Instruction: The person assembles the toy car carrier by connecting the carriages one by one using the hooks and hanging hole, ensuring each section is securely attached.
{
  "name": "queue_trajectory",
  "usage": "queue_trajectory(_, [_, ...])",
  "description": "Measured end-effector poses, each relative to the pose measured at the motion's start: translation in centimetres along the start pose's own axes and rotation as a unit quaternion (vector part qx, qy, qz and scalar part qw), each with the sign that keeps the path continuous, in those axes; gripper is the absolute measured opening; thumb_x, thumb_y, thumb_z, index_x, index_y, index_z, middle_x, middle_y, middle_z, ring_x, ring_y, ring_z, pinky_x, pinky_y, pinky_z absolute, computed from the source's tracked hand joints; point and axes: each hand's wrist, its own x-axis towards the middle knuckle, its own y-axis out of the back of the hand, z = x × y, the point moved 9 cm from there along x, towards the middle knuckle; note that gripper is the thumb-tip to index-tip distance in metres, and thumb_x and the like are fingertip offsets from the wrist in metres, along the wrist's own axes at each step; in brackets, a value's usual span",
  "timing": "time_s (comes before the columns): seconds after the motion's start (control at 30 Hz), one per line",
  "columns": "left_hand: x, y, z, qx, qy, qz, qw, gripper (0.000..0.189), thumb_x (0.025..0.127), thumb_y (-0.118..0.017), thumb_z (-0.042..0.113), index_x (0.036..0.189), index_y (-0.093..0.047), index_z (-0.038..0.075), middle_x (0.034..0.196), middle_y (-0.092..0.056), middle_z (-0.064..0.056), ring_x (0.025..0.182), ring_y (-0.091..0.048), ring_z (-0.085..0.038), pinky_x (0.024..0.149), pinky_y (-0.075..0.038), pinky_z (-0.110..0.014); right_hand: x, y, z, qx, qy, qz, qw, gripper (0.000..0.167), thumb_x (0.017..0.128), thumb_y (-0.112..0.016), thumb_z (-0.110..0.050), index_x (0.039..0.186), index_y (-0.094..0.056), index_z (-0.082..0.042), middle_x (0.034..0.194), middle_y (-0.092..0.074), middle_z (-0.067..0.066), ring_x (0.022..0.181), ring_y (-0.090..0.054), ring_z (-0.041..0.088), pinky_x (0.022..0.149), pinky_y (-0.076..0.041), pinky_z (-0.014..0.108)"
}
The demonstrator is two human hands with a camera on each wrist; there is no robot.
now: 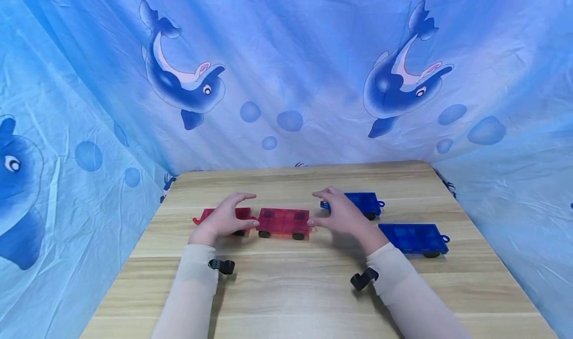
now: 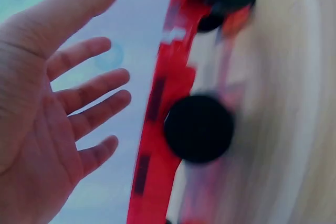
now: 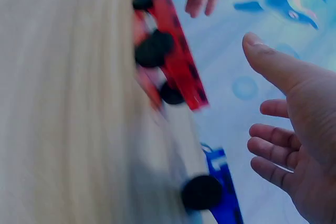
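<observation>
Two translucent red toy train cars with black wheels stand end to end on the table. My left hand is over the left red car and hides part of it. Its fingers are spread and hold nothing, as the left wrist view shows. At the right end of the second red car, my right hand has thumb and fingers apart and holds nothing. Behind the right hand stands a blue car, partly hidden by it. Another blue car sits nearer, beside the right wrist.
The wooden table has a blue dolphin-print cloth hanging behind and at its sides. Small black cameras are strapped to both wrists. Hooks and loops stick out from the cars' ends.
</observation>
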Motion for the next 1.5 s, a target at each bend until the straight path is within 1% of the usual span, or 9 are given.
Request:
queue_trajectory(0.2, [0.9,-2.0,2.9,0.023,-0.042,-0.014,0.9988,0.086,0.081,-0.085,0.060,0.155,-0.051,0.031,0.156,-0.045,0.002,0.144,-0.042,-0.029,0.110,-0.045,-0.059,-0.5,2.2,1.8,-0.053,-0.011,0.004,0.9985,0.092,0.082,-0.087,-0.055,0.156,-0.050,-0.015,0.151,-0.050,0.011,0.142,-0.045,0.038,0.114,-0.039,0.060])
queue_trajectory(0.3, [1.5,-3.0,4.2,0.032,-0.057,-0.023,0.9976,0.085,0.081,-0.085,0.060,0.154,-0.050,0.033,0.154,-0.047,0.004,0.142,-0.044,-0.028,0.109,-0.046,-0.057,-0.7,2.6,2.7,-0.069,-0.026,-0.006,0.9973,0.095,0.083,-0.088,-0.049,0.158,-0.046,-0.012,0.158,-0.044,0.014,0.146,-0.039,0.042,0.117,-0.034,0.062])
queue_trajectory(0.57, [2.8,-6.1,6.7,0.076,-0.077,-0.042,0.9932,0.087,0.081,-0.088,0.055,0.155,-0.051,0.030,0.150,-0.050,0.005,0.141,-0.045,-0.025,0.110,-0.047,-0.050,-1.1,2.4,4.5,-0.092,-0.048,-0.040,0.9939,0.103,0.083,-0.091,-0.041,0.163,-0.036,-0.006,0.167,-0.031,0.020,0.152,-0.028,0.046,0.120,-0.026,0.064])
queue_trajectory(0.73, [3.5,-7.6,7.9,0.096,-0.079,-0.052,0.9908,0.093,0.076,-0.092,0.054,0.156,-0.050,0.030,0.152,-0.050,0.002,0.143,-0.043,-0.029,0.111,-0.045,-0.055,-1.1,2.0,5.4,-0.099,-0.058,-0.051,0.9921,0.103,0.084,-0.089,-0.041,0.164,-0.034,-0.006,0.169,-0.027,0.020,0.153,-0.024,0.047,0.121,-0.024,0.065])
queue_trajectory(0.87, [4.1,-8.5,8.9,0.104,-0.088,-0.057,0.9891,0.096,0.074,-0.093,0.052,0.156,-0.050,0.024,0.151,-0.051,-0.002,0.143,-0.041,-0.033,0.113,-0.042,-0.057,-1.2,1.7,5.8,-0.111,-0.063,-0.059,0.9901,0.102,0.086,-0.088,-0.039,0.163,-0.033,-0.004,0.168,-0.028,0.022,0.153,-0.024,0.049,0.121,-0.022,0.065])
queue_trajectory(1.0, [4.3,-9.3,9.4,0.116,-0.089,-0.064,0.9871,0.097,0.074,-0.094,0.051,0.156,-0.051,0.021,0.152,-0.051,-0.002,0.144,-0.041,-0.035,0.114,-0.040,-0.056,-1.2,1.5,6.1,-0.121,-0.072,-0.071,0.9875,0.097,0.088,-0.087,-0.038,0.162,-0.035,-0.003,0.165,-0.035,0.023,0.151,-0.029,0.048,0.121,-0.024,0.064])
queue_trajectory(1.17, [4.4,-9.8,9.7,0.127,-0.096,-0.062,0.9853,0.097,0.073,-0.096,0.048,0.155,-0.052,0.020,0.152,-0.052,-0.003,0.143,-0.044,-0.034,0.118,-0.036,-0.054,-1.2,1.7,5.8,-0.130,-0.069,-0.070,0.9866,0.086,0.088,-0.087,-0.032,0.158,-0.045,-0.003,0.152,-0.049,0.021,0.143,-0.041,0.045,0.116,-0.034,0.063])
queue_trajectory(1.37, [4.4,-10.2,9.4,0.121,-0.088,-0.057,0.9871,0.091,0.075,-0.095,0.044,0.153,-0.055,0.020,0.143,-0.058,0.001,0.132,-0.052,-0.027,0.110,-0.046,-0.046,-1.1,1.8,5.5,-0.126,-0.062,-0.072,0.9874,0.084,0.084,-0.091,-0.030,0.153,-0.051,-0.003,0.142,-0.055,0.018,0.134,-0.048,0.042,0.110,-0.040,0.062])
queue_trajectory(1.5, [4.5,-10.5,9.2,0.116,-0.085,-0.061,0.9877,0.087,0.078,-0.093,0.044,0.153,-0.055,0.020,0.140,-0.060,0.002,0.129,-0.054,-0.024,0.109,-0.047,-0.043,-1.2,1.8,5.5,-0.125,-0.061,-0.078,0.9872,0.084,0.081,-0.093,-0.031,0.150,-0.055,-0.004,0.139,-0.057,0.015,0.130,-0.052,0.040,0.107,-0.042,0.061])
